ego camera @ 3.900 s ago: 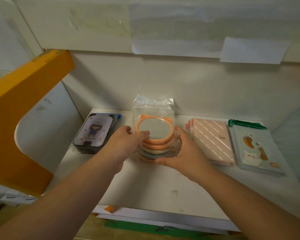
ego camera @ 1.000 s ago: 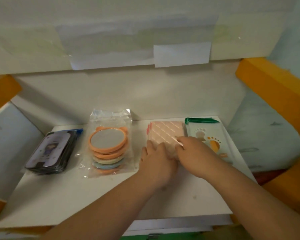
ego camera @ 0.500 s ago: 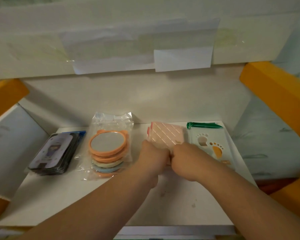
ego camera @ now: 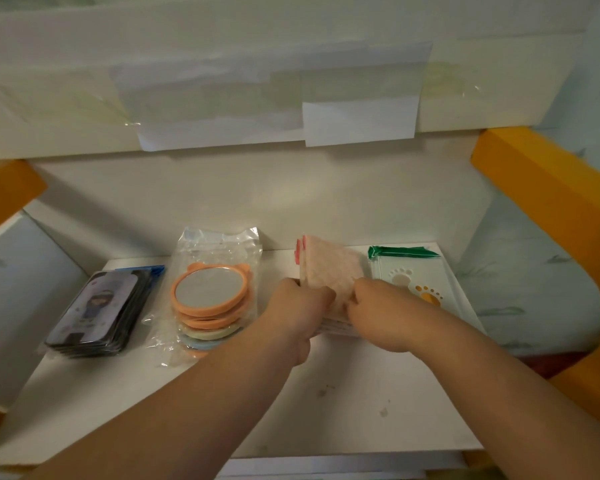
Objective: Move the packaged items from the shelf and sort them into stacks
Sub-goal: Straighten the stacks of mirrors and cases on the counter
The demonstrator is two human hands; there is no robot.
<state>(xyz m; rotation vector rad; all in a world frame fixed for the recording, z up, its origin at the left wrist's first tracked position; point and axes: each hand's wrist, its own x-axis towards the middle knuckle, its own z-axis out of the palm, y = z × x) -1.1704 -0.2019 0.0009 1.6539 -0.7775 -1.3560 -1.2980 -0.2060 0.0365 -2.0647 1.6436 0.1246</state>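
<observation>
We've got both hands clamped on the pink packets, left hand, right hand. Their far end has tipped up off the shelf since half a second ago.

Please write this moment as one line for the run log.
left hand: grips pink packs | right hand: grips same packs | packs: tilted up, blurred | mirror bag: flat on shelf

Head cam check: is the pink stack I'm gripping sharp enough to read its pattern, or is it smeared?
Head view: the pink stack is motion-smeared, its pattern barely readable, held between left hand and right hand; the bagged round mirrors stay sharper, with glare on the plastic; wide-angle bending shows at the orange frame.
</observation>
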